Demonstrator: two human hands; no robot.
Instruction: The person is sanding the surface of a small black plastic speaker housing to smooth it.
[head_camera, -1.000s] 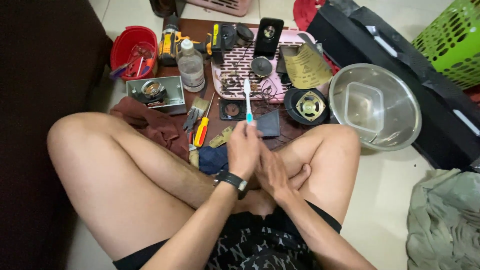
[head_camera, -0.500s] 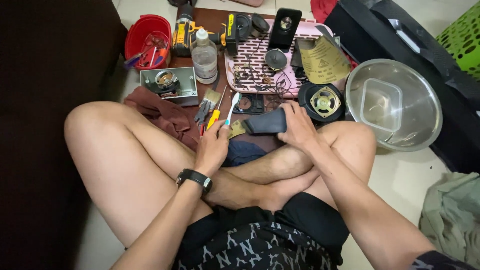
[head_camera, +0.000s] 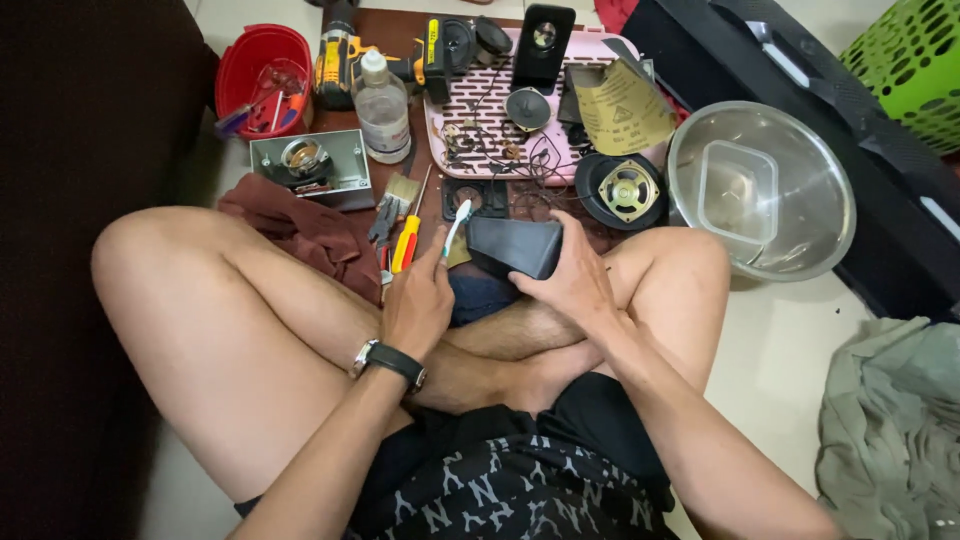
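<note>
The toothbrush (head_camera: 455, 226), white with a blue-tinged head, is pinched upright in the curled fingers of the left hand (head_camera: 418, 300), just above the crossed legs. Right beside it, a black box-shaped part (head_camera: 516, 246) is gripped from above by the right hand (head_camera: 575, 280), fingers wrapped over its near edge. A wristwatch (head_camera: 392, 362) is worn on the left wrist.

Just beyond the brush, a yellow-handled screwdriver (head_camera: 406, 240), pliers (head_camera: 384, 219) and a paintbrush (head_camera: 402, 190) are laid on the floor. To the left, a maroon cloth (head_camera: 300, 228) is bunched, and past it a small metal box (head_camera: 312, 165) holds a round metallic part.

Farther off, a pink slotted tray (head_camera: 470, 110) carries wires, small speaker cones and a black upright speaker (head_camera: 543, 38). A clear bottle (head_camera: 382, 108) stands at its left, a yellow drill (head_camera: 345, 55) behind. A red bowl (head_camera: 262, 62) at far left holds small tools.

To the right, a steel bowl (head_camera: 812, 215) contains a clear plastic tub (head_camera: 740, 190); a round speaker (head_camera: 626, 188) lies between bowl and tray.
</note>
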